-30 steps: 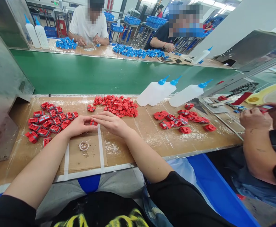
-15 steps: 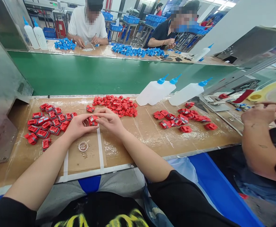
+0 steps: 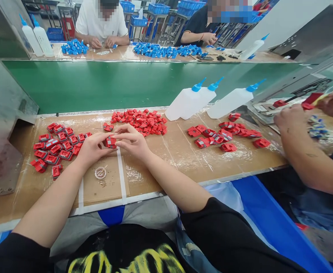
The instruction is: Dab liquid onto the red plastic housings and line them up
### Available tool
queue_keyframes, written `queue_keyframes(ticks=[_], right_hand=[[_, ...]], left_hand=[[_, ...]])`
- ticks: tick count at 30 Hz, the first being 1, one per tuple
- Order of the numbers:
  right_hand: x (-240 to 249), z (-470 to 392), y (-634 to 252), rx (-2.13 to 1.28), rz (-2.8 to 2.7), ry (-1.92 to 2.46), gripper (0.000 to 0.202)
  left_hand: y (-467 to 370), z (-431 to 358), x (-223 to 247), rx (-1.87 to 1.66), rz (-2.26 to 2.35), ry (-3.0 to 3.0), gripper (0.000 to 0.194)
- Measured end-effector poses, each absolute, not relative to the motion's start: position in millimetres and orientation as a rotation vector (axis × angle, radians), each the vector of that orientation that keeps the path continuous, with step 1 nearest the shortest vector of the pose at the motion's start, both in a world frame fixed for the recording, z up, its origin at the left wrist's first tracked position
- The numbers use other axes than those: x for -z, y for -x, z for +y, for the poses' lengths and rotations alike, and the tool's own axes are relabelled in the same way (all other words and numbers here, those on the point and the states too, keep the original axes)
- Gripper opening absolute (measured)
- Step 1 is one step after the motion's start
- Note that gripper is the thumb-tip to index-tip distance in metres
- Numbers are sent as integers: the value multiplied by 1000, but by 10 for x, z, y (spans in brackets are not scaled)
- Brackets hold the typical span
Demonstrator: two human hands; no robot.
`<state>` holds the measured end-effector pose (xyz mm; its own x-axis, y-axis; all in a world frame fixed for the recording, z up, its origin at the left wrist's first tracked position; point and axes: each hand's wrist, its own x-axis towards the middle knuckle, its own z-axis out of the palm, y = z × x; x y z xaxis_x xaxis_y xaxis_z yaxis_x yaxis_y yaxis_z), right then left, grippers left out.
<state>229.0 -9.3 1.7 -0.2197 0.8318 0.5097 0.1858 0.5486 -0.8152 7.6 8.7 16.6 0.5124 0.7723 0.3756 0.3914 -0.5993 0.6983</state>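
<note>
Between my two hands is a small red plastic part (image 3: 111,142) with a grey strip, held above the cardboard-covered bench. My left hand (image 3: 93,148) grips it from the left, fingers curled behind it. From the right, my right hand (image 3: 133,141) pinches its edge with thumb and fingertips. Left of my hands lies a group of red parts with grey rims (image 3: 52,146). A heap of smaller red pieces (image 3: 140,120) sits just beyond my fingers. Below my hands, a small round clear dish (image 3: 100,173) holding a thin stick rests on a cardboard sheet (image 3: 109,189).
White squeeze bottles (image 3: 183,102) with blue tips stand at the bench's back edge. More red parts (image 3: 226,132) are scattered to the right. A co-worker's arm (image 3: 300,151) reaches in there. Across the green partition (image 3: 103,81), two people sit by blue parts (image 3: 155,50).
The view has shifted slightly. Both my hands stay on the red part, which has turned a little. At right, the co-worker's hands have moved, now by a red piece.
</note>
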Motion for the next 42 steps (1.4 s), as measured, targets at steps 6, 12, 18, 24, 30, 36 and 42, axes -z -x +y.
queue_keyframes(ticks=[6, 12, 18, 24, 30, 36, 42], right_hand=[[-1, -109, -2128, -1387, -1505, 783, 50], [-19, -141, -2030, -1463, -1422, 716, 44], [-42, -140, -1969, -1417, -1336, 723, 45], [21, -107, -1923, -1304, -1406, 750, 38], [-18, -141, -1858, -1220, -1450, 788, 40], [-31, -195, -1830, -1169, -1456, 773, 47], [-7, -194, -1883, -1036, -1534, 765, 58]], left_hand=[[-78, 95, -160, -1151, 778, -2566, 37], [-69, 84, -188, -1105, 706, -2522, 37], [-115, 18, -237, -820, 648, -2015, 85], [-265, 30, -239, -856, 722, -1774, 93], [-289, 19, -280, -955, 832, -1910, 72], [-338, -99, -348, -1031, 866, -1912, 68], [-291, -39, -281, -1013, 581, -1906, 86]])
